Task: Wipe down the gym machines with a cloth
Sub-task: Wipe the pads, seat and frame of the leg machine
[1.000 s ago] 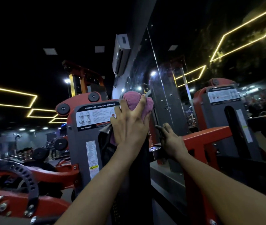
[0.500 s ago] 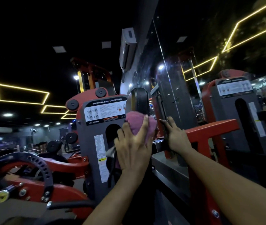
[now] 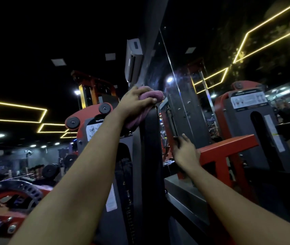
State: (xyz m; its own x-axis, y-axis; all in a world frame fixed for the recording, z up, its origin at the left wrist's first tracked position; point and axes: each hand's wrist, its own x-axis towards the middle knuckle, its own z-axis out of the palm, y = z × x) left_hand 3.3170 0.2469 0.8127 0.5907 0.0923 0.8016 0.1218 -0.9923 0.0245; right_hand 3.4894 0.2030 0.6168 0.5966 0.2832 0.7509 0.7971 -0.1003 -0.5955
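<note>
A tall black upright pad (image 3: 150,152) of a red and grey leg machine (image 3: 94,124) stands right in front of me. My left hand (image 3: 134,101) grips a pink cloth (image 3: 151,95) and holds it on the pad's top end, with part of the cloth hanging down the pad's left side. My right hand (image 3: 184,152) rests lower down on the end of a red frame bar (image 3: 229,145), fingers pointing up along a dark edge; whether they curl round it is hard to tell.
A wall mirror (image 3: 202,85) on the right reflects another red and grey machine (image 3: 246,121). A steel ledge (image 3: 184,197) runs below the mirror. At the lower left sits a black perforated adjuster disc (image 3: 22,190) on red framing. Weight plates (image 3: 49,170) stand further back.
My left hand has slid the cloth up from the pad's middle to its top. My view has tilted. My right hand stays on the red bar.
</note>
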